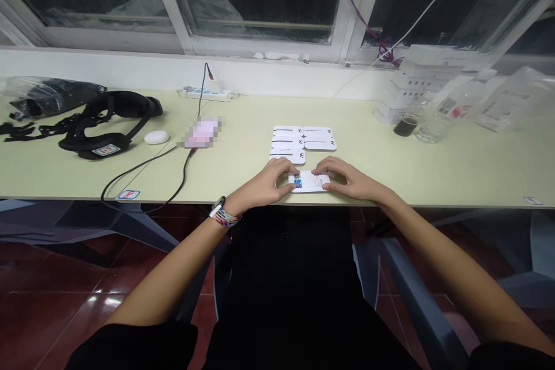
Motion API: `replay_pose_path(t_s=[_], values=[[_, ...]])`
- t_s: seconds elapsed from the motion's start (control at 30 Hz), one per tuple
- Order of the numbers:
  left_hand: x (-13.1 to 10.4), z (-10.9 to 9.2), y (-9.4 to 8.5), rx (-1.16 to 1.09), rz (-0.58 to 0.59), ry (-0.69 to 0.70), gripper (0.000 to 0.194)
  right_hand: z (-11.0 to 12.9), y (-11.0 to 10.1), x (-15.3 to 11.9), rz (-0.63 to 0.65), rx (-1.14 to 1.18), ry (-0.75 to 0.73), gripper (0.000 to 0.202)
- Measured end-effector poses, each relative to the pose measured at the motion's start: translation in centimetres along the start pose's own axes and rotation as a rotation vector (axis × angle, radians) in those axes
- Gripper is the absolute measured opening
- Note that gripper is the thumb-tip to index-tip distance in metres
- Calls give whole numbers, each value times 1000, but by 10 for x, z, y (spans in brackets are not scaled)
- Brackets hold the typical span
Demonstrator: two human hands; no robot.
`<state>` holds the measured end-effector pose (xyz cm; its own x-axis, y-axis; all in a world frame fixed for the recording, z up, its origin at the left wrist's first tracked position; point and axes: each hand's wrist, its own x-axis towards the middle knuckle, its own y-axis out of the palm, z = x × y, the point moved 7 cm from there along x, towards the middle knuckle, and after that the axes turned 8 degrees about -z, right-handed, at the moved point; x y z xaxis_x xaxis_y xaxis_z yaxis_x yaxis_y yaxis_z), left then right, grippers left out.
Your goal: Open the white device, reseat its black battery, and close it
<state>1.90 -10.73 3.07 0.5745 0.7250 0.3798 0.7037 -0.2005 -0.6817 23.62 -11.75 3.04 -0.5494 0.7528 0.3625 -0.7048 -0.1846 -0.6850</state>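
A white card-like box (309, 181) with a small blue picture at its left end lies by the table's front edge. My left hand (274, 180) grips its left end between thumb and fingers. On its right end, the thumb and fingers of my right hand (349, 179) close in the same way. Just beyond sit several flat white boxes (288, 143) in two columns, each with a dark line and a "W" mark. Whether these are the same kind as the held one, I cannot tell for certain.
Left on the table (243, 118) are a black headset (110, 121), a white oval case (156, 137), a blurred-out phone (202, 132) on a cable and a power strip (208, 93). At right stand a clear bottle (433, 124), a cup of dark liquid (406, 125) and stacked white boxes (416, 84).
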Motion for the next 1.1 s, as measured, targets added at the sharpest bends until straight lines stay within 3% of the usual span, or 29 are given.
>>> replay_pose_path(t_s=[0.13, 0.27, 0.37, 0.47, 0.73, 1.0, 1.1], values=[[-1, -5, -1, -27, -14, 30, 23, -2, 0, -2, -2, 31, 51, 41], [-3, -13, -5, -173, -50, 56, 40, -5, -1, -3, -85, 120, 125, 65], [-5, -13, -10, -243, -140, 45, 42, -2, -1, -5, -152, 162, 104, 44], [-6, -14, -14, -265, -201, 39, 22, 5, -5, -8, -223, 111, 51, 21], [-6, -18, -22, -254, -279, 72, 19, 16, -6, -12, -265, 79, -91, 21], [-7, -18, -21, -246, -292, 118, 12, 22, -6, -17, -267, 73, -135, 26], [-9, -24, -16, -217, -247, 151, 9, 19, -8, -25, -244, 3, -144, 31]])
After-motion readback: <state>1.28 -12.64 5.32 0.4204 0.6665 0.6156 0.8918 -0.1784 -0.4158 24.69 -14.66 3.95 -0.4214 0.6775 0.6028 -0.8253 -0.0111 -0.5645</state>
